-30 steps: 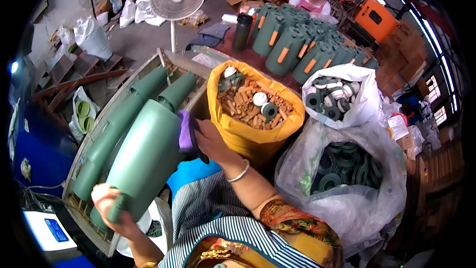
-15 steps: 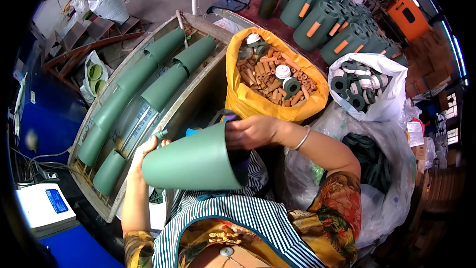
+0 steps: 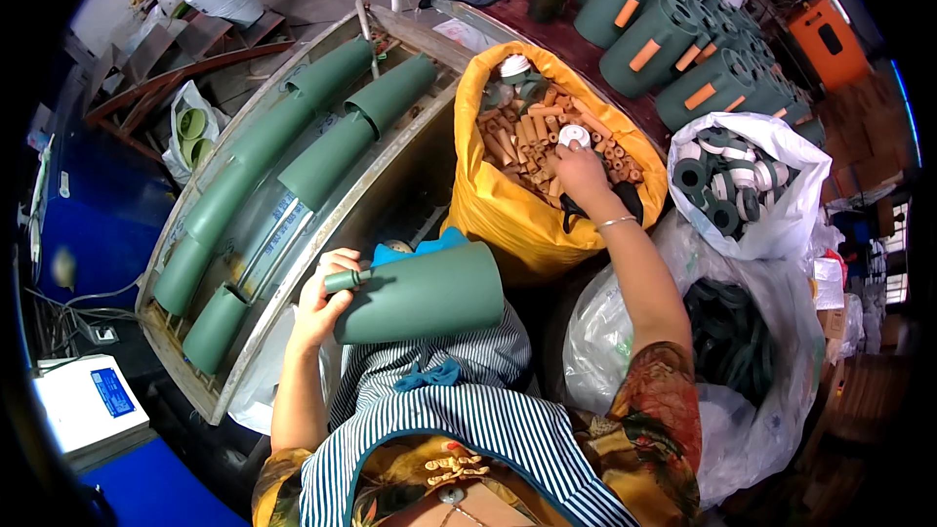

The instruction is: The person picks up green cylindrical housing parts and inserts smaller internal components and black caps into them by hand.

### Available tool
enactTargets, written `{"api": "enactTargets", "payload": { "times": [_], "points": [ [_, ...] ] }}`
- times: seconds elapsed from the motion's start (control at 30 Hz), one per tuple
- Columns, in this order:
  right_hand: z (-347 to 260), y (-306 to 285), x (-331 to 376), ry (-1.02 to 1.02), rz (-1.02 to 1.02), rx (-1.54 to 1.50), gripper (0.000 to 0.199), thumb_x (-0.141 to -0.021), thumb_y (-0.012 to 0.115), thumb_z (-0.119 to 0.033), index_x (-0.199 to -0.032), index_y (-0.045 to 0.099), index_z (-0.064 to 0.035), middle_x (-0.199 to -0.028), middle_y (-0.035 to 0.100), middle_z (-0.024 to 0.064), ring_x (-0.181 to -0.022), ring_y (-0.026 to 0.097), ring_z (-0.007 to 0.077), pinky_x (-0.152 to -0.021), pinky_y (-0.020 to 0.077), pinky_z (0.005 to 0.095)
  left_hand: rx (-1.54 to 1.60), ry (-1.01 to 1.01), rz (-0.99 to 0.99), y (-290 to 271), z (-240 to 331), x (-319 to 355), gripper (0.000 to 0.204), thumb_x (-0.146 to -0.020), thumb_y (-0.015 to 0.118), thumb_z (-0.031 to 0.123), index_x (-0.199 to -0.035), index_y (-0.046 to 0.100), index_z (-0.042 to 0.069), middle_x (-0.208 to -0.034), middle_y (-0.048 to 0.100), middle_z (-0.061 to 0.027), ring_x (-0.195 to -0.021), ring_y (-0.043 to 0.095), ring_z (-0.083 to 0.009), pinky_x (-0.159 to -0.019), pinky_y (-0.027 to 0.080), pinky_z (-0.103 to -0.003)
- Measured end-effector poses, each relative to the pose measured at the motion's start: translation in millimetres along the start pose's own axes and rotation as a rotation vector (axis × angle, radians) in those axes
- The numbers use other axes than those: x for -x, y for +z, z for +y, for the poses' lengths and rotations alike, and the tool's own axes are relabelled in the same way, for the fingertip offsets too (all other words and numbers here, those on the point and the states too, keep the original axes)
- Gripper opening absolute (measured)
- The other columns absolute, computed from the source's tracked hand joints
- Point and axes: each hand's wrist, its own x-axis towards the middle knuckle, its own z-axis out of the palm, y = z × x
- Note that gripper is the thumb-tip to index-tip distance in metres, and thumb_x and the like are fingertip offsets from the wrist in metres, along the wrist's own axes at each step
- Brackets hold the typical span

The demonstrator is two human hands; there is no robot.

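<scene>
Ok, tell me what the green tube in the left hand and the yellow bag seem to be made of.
The green tube, held by the left hand: probably moulded plastic, matte, going by its smooth, even colour and dull sheen. The yellow bag, into which the right hand reaches: thin plastic film, slightly glossy, since it creases and sags softly around the small tan tubes inside.

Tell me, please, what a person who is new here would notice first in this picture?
Probably the bright yellow bag in the middle, full of short tan tubes, with the right hand reaching into it. Next, the big dark green plastic body lying across the lap, held at its narrow end by the left hand. At the left, a long tray holds rows of similar green pieces.
</scene>
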Motion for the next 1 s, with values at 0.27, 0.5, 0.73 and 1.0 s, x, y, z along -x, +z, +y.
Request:
{"api": "enactTargets", "payload": {
  "times": [0.27, 0.5, 0.73, 1.0],
  "points": [
    [-19, 16, -15, 0.358, 0.377, -0.631, 0.019, -0.085, 0.069, -0.017, -0.097, 0.062, -0.005, -0.091, 0.066, 0.0137, -0.089, 0.065, 0.031, -0.081, 0.0519, 0.0433, 0.029, -0.283, 0.178, 12, 11, 22, 0.051, -0.093, 0.06, 0.051, -0.109, 0.063, 0.003, -0.128, 0.058, -0.0127, -0.125, 0.05, -0.0267, -0.111, 0.032, -0.045],
    [-205, -128, 72, -0.417, 0.471, -0.702, 0.033, -0.08, 0.075, -0.021, -0.107, 0.064, -0.005, -0.093, 0.065, 0.0098, -0.083, 0.063, 0.028, -0.073, 0.0527, 0.0377, 0.349, -0.605, 0.527, 28, 15, 22, 0.066, -0.104, 0.037, 0.054, -0.08, 0.067, 0.001, -0.067, 0.064, -0.0039, -0.06, 0.058, -0.0113, -0.061, 0.047, -0.025],
    [-272, -126, 77, -0.604, 0.477, -0.646, 0.037, -0.076, 0.076, -0.023, -0.104, 0.063, -0.0028, -0.086, 0.062, 0.0102, -0.076, 0.06, 0.0276, -0.07, 0.0518, 0.0361, 0.407, -0.521, 0.489, 33, 25, 39, 0.063, -0.105, 0.038, 0.051, -0.076, 0.065, 0.002, -0.068, 0.061, -0.004, -0.064, 0.056, -0.0105, -0.063, 0.045, -0.025],
    [-294, -130, 85, -0.453, -0.073, -1.099, 0.031, -0.09, 0.062, -0.038, -0.088, 0.066, -0.0078, -0.079, 0.068, 0.0135, -0.074, 0.067, 0.0293, -0.069, 0.0528, 0.0423, 0.285, -0.269, 0.482, 47, 29, 68, 0.047, -0.107, 0.037, 0.042, -0.095, 0.057, 0.002, -0.08, 0.06, -0.0071, -0.064, 0.056, -0.0105, -0.064, 0.044, -0.024]
  ]
}}
